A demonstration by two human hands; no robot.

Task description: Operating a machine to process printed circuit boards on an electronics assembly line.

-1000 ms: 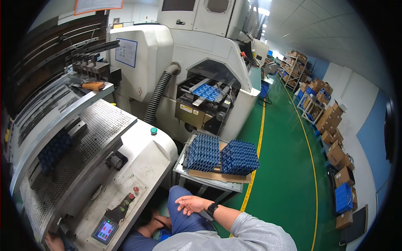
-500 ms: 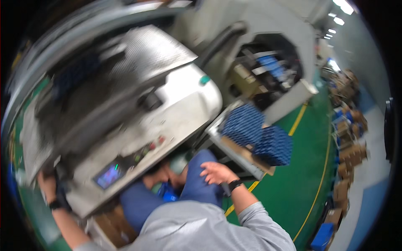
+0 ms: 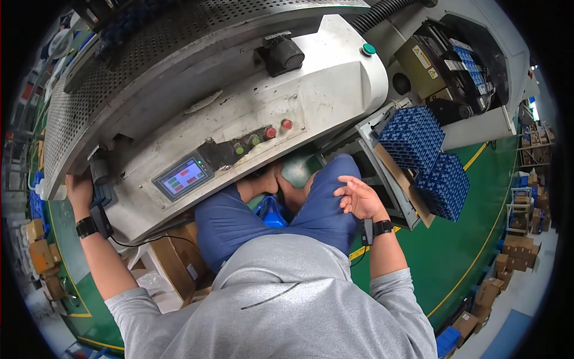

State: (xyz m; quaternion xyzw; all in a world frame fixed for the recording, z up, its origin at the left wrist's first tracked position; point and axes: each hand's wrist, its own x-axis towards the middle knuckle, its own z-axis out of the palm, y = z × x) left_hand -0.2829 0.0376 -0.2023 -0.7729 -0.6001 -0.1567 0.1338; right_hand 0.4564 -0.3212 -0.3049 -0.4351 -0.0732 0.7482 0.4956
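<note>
My left hand (image 3: 80,192) is at the left end of the white machine (image 3: 335,78), beside a black bracket (image 3: 99,169); its fingers go behind the edge and are hidden. Over my right thigh, my right hand (image 3: 360,200) is held loosely with the fingers bent and apart and nothing in them. Between the arms, the machine's front carries a lit touch screen (image 3: 183,178), a red button (image 3: 271,132) and a green button (image 3: 256,140). A perforated metal plate (image 3: 197,57) runs along the top of the machine.
Right of my knee, stacks of blue patterned blocks (image 3: 412,137) stand on a cart with a cardboard sheet (image 3: 406,188). Below the left arm is an open cardboard box (image 3: 173,263). A blue stool (image 3: 272,210) shows between my legs. Cartons line the right aisle.
The view has turned and sharpened, so the machine sits more level and higher in it. My left hand stays at the machine's left end; my right hand remains above the thigh.
</note>
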